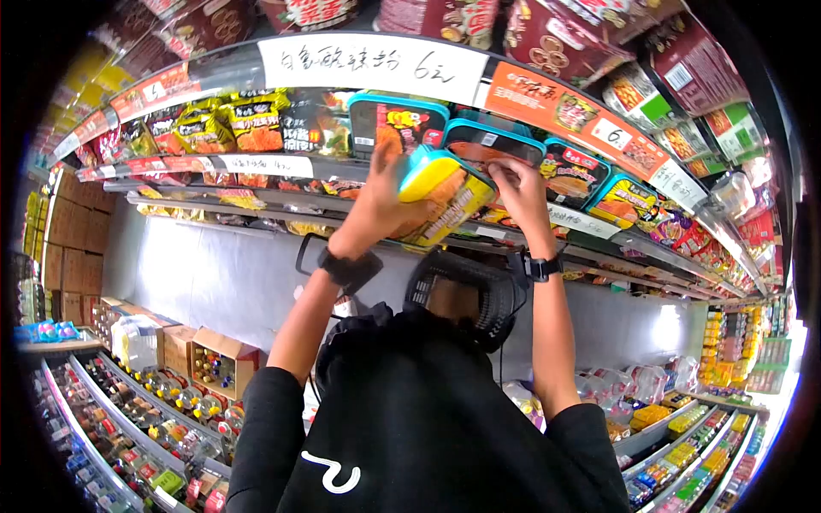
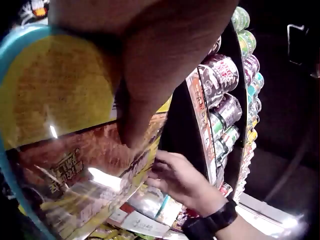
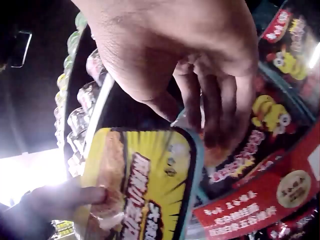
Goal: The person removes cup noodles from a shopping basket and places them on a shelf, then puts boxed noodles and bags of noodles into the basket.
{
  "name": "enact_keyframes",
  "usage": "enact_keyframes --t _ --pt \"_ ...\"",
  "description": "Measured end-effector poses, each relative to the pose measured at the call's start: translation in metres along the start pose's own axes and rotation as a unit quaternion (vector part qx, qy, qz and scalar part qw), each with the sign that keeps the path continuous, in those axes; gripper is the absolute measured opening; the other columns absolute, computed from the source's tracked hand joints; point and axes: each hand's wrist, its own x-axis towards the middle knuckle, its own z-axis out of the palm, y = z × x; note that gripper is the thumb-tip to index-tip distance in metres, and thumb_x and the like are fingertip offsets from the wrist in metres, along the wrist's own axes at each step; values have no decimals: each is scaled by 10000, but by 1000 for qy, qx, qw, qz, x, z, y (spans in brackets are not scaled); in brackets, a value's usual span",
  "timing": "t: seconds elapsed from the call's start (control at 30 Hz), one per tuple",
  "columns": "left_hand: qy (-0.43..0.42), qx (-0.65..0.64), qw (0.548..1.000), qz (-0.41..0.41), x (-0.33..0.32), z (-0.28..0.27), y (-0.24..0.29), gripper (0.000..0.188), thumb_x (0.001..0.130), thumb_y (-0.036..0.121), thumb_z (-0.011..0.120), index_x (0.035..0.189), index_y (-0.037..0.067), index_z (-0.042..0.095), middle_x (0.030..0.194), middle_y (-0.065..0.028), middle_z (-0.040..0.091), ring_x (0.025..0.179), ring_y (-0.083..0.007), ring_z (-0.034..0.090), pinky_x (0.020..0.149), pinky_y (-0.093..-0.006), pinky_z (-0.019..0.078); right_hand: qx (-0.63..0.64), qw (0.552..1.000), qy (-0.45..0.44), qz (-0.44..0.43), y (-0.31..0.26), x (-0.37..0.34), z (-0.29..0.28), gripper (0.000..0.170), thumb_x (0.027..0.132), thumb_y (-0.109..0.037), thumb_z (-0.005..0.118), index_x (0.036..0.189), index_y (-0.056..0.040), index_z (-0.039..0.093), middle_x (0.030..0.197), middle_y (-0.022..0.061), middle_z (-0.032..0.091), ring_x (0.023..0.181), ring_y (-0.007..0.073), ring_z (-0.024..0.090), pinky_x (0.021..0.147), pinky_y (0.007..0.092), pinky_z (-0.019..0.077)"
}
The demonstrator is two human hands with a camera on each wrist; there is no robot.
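My left hand (image 1: 380, 209) grips a yellow food box (image 1: 440, 201) with a teal rim and a clear wrapper, tilted in front of the shelf. In the left wrist view the box (image 2: 65, 95) fills the left side, and part of the hand covers its upper edge. My right hand (image 1: 523, 192) is just right of it, at a black food box (image 3: 245, 150) standing on the shelf. In the right wrist view the right fingers bend down over that box's front, with the thumb at its near corner. The fingertips are partly in shadow.
Similar black boxes (image 1: 575, 173) and bagged snacks (image 1: 205, 128) line the same shelf, behind its price-tag edge. Tubs (image 1: 697, 64) stand on the shelf above. Below is a black shopping basket (image 1: 505, 299) on the floor. Bottles and cartons (image 1: 222, 363) fill the opposite side.
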Motion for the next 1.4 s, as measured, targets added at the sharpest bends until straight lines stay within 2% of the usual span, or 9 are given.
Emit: enact_keyframes --t 0.2,0.3,0.43,0.5,0.57,0.67,0.83,1.23,1.4 --pt "-1 -33 999 -29 -1 -32 -26 802 738 225 873 1417 -46 544 1603 -363 314 1560 -406 230 1176 -444 393 -236 926 -26 -294 -98 30 66 329 891 -38 689 1217 -72 720 1200 189 692 1105 358 668 931 419 543" --pt "68 -89 994 -15 -1 -2 -48 1033 728 229 903 1523 -76 318 1545 -386 378 1560 -470 146 1180 -462 389 -374 866 -1 -331 -123 52 99 576 837 -60 704 1401 -126 612 1332 220 616 1231 443 576 1037 500 480" --pt "103 -155 975 -122 -5 30 -42 1252 716 232 920 1597 -97 94 1576 -471 196 1472 -532 331 1136 -449 447 -256 939 -96 -209 -109 101 107 609 934 -339 774 1345 68 584 1318 276 648 1268 414 602 1059 445 457" --pt "49 -175 969 -165 -9 13 -22 1273 713 173 905 1614 -74 40 1602 -472 -64 1139 -590 607 973 -495 550 -350 906 -73 -228 -113 114 113 706 973 -488 699 1362 87 571 1351 293 628 1284 417 591 1073 439 441" --pt "35 -188 966 -176 -12 13 -21 1258 721 160 897 1616 -67 43 1610 -450 -119 995 -577 655 857 -519 573 -424 902 -46 -70 -129 118 126 814 997 -606 596 1410 93 540 1417 303 587 1327 435 557 1114 423 406" --pt "49 -214 961 -167 -16 19 -30 1181 717 146 890 1604 -73 143 1634 -409 -137 928 -544 678 777 -511 580 -413 904 -31 -105 -128 147 146 940 967 -644 609 1534 70 382 1590 287 376 1492 401 341 1220 415 264" --pt "49 -216 963 -151 -19 22 -43 1149 713 138 875 1601 -80 180 1647 -399 -105 876 -486 693 743 -492 584 -491 858 52 -145 -126 212 172 965 874 -707 689 1441 60 543 1459 259 571 1341 399 528 1143 417 389" --pt "19 -213 966 -148 -28 13 -56 1103 692 144 886 1574 -81 262 1699 -295 -64 945 -508 686 809 -507 592 -134 980 131 -70 -91 227 172 690 913 -339 781 1471 -52 494 1448 156 532 1323 281 513 1145 481 359" --pt "13 -235 962 -141 -29 10 -60 1087 684 125 873 1572 -67 275 1708 -269 -53 1021 -528 665 858 -517 583 -295 941 92 -136 -93 192 174 364 1023 -232 648 1351 -99 559 1270 131 604 1173 275 558 1017 484 449"
